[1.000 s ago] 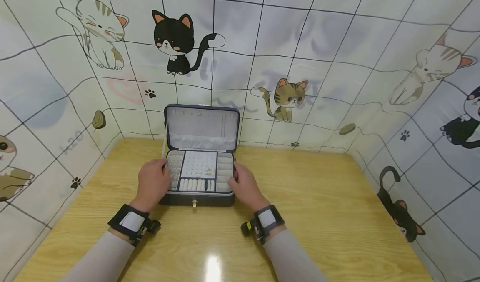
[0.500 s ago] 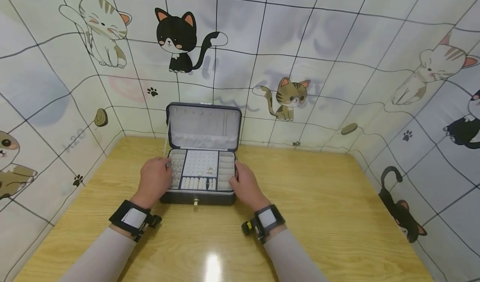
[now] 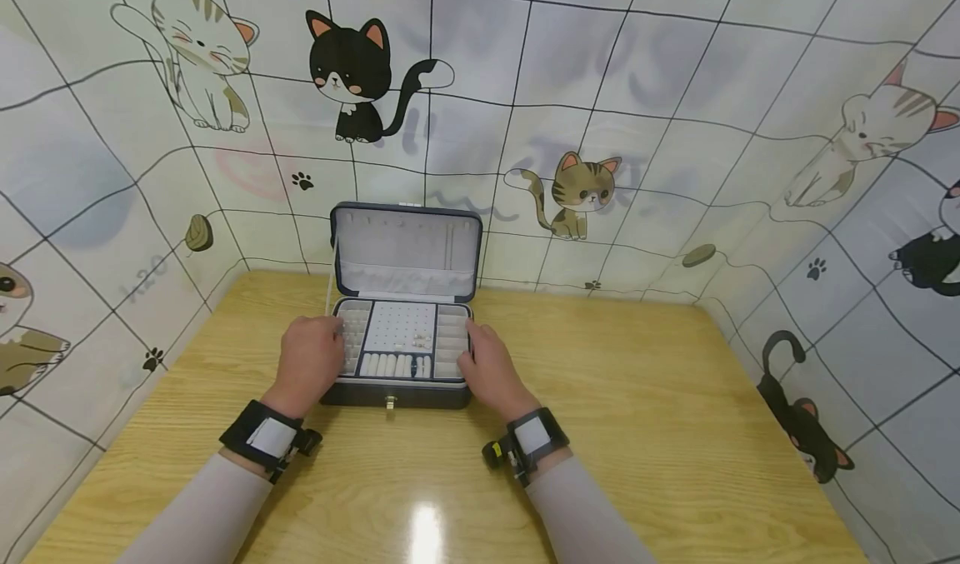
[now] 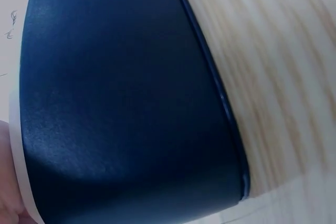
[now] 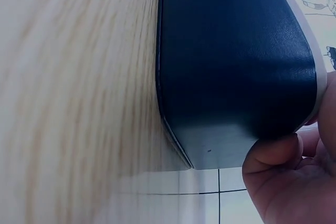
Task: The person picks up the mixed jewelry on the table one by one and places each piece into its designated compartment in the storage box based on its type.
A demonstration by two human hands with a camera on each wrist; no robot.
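Note:
A dark navy jewelry box (image 3: pixel 427 396) stands on the table with its lid (image 3: pixel 408 252) raised, showing a pale lining. Inside lies a light tray with small compartments (image 3: pixel 452 335), a dotted panel (image 3: pixel 393 324) bearing a few small earrings, and a row of white ring rolls (image 3: pixel 386 366). My left hand (image 3: pixel 309 360) grips the box at its left side, near the rim. On the opposite side my right hand (image 3: pixel 495 372) holds the rim, thumb towards the tray. In the right wrist view, curled fingers (image 5: pixel 275 150) touch the box's outer wall. Most left fingertips are hidden.
The wooden table (image 3: pixel 637 406) extends to the right and in front of the box. A wall covering with cartoon cats (image 3: pixel 348 81) rises right behind the lid and along both sides. A brass clasp (image 3: pixel 390 402) hangs on the box's front.
The head view shifts very slightly. Both hands keep their places on the box's sides, and the lid stays raised.

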